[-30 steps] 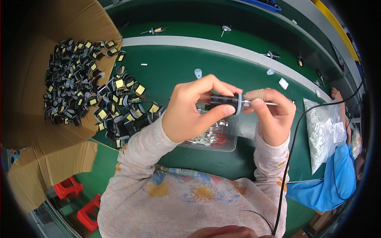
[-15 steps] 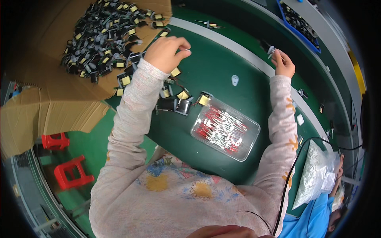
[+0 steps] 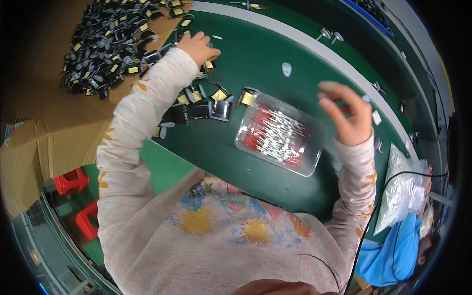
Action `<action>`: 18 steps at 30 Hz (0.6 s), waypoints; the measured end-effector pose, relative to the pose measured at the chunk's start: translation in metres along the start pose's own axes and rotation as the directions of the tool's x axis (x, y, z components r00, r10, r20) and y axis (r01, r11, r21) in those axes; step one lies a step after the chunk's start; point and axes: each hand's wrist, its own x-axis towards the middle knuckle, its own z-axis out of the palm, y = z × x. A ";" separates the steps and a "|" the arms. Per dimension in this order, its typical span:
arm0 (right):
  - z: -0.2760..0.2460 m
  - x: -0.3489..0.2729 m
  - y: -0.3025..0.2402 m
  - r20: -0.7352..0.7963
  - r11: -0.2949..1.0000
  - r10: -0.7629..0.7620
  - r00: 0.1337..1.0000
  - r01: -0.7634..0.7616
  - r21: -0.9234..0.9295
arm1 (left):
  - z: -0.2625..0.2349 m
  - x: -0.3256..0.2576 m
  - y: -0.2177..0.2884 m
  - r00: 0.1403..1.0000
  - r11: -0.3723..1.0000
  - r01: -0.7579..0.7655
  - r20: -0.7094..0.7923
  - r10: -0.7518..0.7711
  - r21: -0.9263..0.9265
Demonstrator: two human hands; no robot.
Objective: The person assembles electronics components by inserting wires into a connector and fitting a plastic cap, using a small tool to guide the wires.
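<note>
My left hand (image 3: pixel 197 49) reaches over the near edge of a pile of small black parts with yellow pads (image 3: pixel 219 95), its fingers apart. Whether a fingertip touches one of them is hard to make out. A short white stick (image 3: pixel 217 37) lies on the table just beyond it. Blurred by motion, my right hand (image 3: pixel 348 110) hangs right of a clear plastic tray (image 3: pixel 314 160), its thumb and fingers parted with nothing between them. Many thin red and white pieces (image 3: pixel 278 137) fill the tray. Two grey disc-like parts with stems (image 3: pixel 337 37) lie at the far right.
A cardboard box (image 3: pixel 54 142) heaped with black parts (image 3: pixel 105 49) stands at the left. One grey oval piece (image 3: pixel 286 69) lies mid-table. A bag of white pieces (image 3: pixel 393 201), a black cable (image 3: pixel 383 191) and a person in blue (image 3: pixel 393 250) are at the right.
My right hand has let go of a grey disc-like part at the far strip and come back nearer. The left hand has shifted onto the black parts, and a white stick now lies beyond it.
</note>
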 end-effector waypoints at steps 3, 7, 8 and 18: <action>0.012 -0.024 0.003 0.200 0.997 -0.017 0.980 0.033 -0.074 | -0.009 0.010 0.004 0.998 0.999 -0.037 0.050 0.037 0.009; 0.037 -0.039 0.011 0.240 0.963 -0.097 0.966 0.152 -0.222 | -0.011 0.008 -0.012 0.956 0.974 -0.150 -0.276 0.100 -0.167; 0.045 -0.039 0.012 0.215 0.946 -0.164 0.963 0.215 -0.243 | -0.010 0.008 -0.014 0.933 0.951 -0.156 -0.355 0.054 -0.267; 0.070 -0.035 0.008 0.316 0.920 0.004 0.949 0.121 -0.374 | -0.099 0.014 0.066 0.826 0.408 -0.395 -0.512 -0.234 -0.823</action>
